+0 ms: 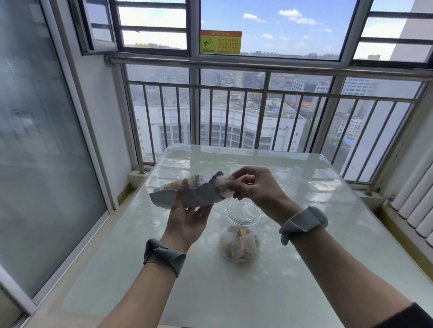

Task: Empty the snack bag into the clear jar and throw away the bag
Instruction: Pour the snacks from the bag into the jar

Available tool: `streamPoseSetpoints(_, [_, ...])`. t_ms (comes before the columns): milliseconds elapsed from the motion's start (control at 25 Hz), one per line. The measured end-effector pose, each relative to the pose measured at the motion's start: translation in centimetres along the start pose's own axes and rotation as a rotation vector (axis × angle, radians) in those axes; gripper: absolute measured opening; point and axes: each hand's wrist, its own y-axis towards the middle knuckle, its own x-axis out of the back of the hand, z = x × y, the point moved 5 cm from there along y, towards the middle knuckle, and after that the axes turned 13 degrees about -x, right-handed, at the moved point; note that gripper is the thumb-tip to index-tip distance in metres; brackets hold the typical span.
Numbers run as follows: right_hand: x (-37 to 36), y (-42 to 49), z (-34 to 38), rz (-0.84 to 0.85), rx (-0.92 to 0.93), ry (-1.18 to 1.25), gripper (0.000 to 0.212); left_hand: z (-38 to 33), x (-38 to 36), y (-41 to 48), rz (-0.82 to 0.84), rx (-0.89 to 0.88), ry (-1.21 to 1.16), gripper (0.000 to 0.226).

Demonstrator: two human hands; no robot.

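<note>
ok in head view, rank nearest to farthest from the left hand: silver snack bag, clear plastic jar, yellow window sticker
1. silver snack bag, held in left hand
2. clear plastic jar, just to its right
3. yellow window sticker, far ahead

Glossy table; clear plastic jar; crinkled foil-grey bag.
</note>
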Motion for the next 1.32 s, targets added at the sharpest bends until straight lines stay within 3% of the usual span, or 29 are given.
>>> streamPoseSetpoints(200, [2.5,-0.3,-1.6,0.028,-0.11,0.271,0.021,-0.3,0.1,0.2,-0.005,-0.012,-0.022,0.038])
streamPoseSetpoints(480, [3.6,-0.8,-3.5,-0.001,-0.094,-0.131,0.013,-0.5,0.2,0.4,0.008,-0.017,-0.015,0.035])
streamPoseSetpoints(760, [4.1,0.0,-1.9,-0.046,-0.011,-0.168,0.008,-0.7,0.3,0.6,0.03,-0.019,-0.019,0.035])
streamPoseSetpoints(920, [2.9,-0.4,-2.4,-0.003,0.021,-0.651,0.013,-0.6,0.3,0.7,0.049,-0.013,-0.013,0.025])
streamPoseSetpoints(1080, [1.9,-0.9,-0.8,-0.115,0.141,-0.545,0.011,-0.3,-0.2,0.5,0.073,-0.005,-0.013,0.025])
streamPoseSetpoints(1240, [-0.6,-1.0,0.7,-0.113,0.24,-0.475,0.029,0.3,-0.9,-0.3,0.125,0.023,-0.001,0.028])
streamPoseSetpoints(1320, [-1.8,-0.8,0.9,-0.128,0.282,-0.527,0.029,0.5,-1.2,-0.6,0.154,0.024,0.01,0.029])
